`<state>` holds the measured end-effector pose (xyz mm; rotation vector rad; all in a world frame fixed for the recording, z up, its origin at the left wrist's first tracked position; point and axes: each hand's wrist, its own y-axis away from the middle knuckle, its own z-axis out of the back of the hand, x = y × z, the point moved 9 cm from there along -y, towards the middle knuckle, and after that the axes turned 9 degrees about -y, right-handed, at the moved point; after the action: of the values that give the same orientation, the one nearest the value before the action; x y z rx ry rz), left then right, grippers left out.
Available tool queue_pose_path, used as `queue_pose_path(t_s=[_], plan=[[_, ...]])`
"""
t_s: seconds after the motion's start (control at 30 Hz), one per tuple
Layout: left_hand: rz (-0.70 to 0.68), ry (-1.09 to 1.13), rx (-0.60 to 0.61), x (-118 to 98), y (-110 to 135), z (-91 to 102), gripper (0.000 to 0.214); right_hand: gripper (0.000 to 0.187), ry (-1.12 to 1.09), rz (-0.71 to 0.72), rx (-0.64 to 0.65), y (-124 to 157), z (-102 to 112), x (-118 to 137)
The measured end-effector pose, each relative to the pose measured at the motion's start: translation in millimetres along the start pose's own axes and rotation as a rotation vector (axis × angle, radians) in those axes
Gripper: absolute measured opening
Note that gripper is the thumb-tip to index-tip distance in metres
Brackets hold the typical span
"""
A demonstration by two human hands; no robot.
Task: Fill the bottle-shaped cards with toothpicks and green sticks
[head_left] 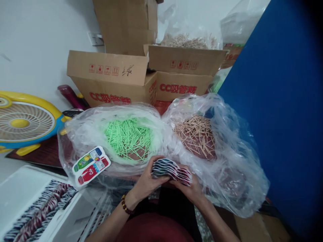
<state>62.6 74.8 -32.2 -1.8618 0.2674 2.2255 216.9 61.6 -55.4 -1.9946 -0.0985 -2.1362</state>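
Note:
Both my hands hold one fanned stack of small printed packets (171, 169) in front of me. My left hand (146, 179) wraps the stack's left end, with a bead bracelet at the wrist. My right hand (190, 191) grips the stack's right end from below. Just behind the stack lie two clear plastic bags: one with green sticks (127, 136) and one with tan sticks (196, 134). A loose printed packet sheet (91, 164) rests on the front of the green-stick bag.
A white tray with rows of packets (37, 211) sits at the lower left. A yellow and blue fan (22, 122) lies to the left. Cardboard boxes (111, 79) stand behind the bags. A blue panel (275, 111) fills the right side.

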Motion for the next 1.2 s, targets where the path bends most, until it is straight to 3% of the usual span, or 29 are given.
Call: queue_pose_path(t_s=[0.13, 0.3, 0.57, 0.73, 0.9, 1.07, 1.2], plan=[[0.028, 0.005, -0.005, 11.7, -2.0, 0.5, 0.059, 0.05, 0.039, -0.014, 0.016, -0.6, -1.3, -9.2], [0.091, 0.041, -0.035, 22.9, -5.8, 1.1, 0.049, 0.039, 0.036, -0.001, 0.008, -4.4, -0.6, -15.7], [0.028, -0.006, -0.02, 10.5, -3.2, 4.1, 0.043, 0.037, 0.1, 0.019, 0.013, -3.1, 1.2, -7.9], [0.01, -0.061, 0.039, 12.9, -0.2, 1.1, 0.041, 0.049, 0.062, -0.007, 0.066, -0.3, -1.6, -6.0], [0.0, -0.072, 0.004, 16.1, -4.1, 3.7, 0.039, 0.056, 0.029, 0.019, 0.083, -8.1, -0.5, -5.7], [-0.04, -0.011, 0.015, 8.3, -12.4, 1.9, 0.039, 0.027, 0.08, -0.049, 0.034, -12.0, -2.4, -14.8], [-0.029, 0.061, 0.022, 6.2, -14.7, 2.9, 0.038, 0.027, 0.198, -0.052, 0.027, -14.3, -6.6, 3.6]])
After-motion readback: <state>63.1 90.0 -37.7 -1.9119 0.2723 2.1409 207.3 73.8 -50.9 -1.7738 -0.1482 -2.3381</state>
